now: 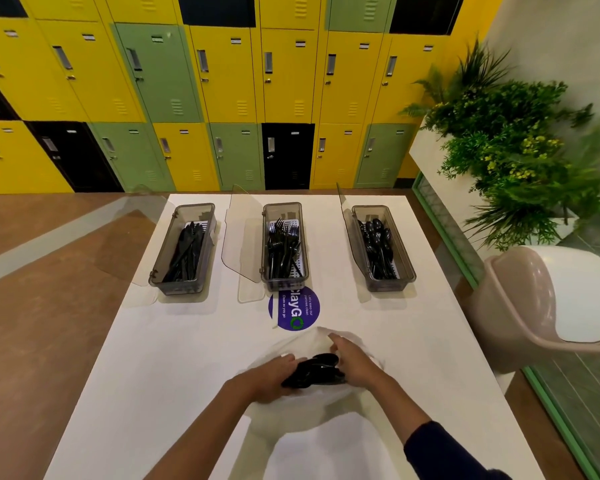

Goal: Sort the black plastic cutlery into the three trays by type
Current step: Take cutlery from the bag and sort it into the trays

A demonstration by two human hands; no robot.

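Three grey see-through trays stand in a row on the far half of the white table (174,368). The left tray (160,271) holds black knives, the middle tray (264,244) black forks, the right tray (407,261) black spoons. Near me lies a small heap of black cutlery (314,370) on a white plastic bag (326,400). My left hand (271,379) grips the heap's left end. My right hand (352,362) rests on its right side, fingers curved over the pieces and the bag.
Open clear lids lean beside each tray. A round purple sticker (293,310) lies in front of the middle tray. A beige chair (541,306) stands at the table's right edge, with green plants (513,150) behind it. Yellow, green and black lockers (222,91) line the back wall.
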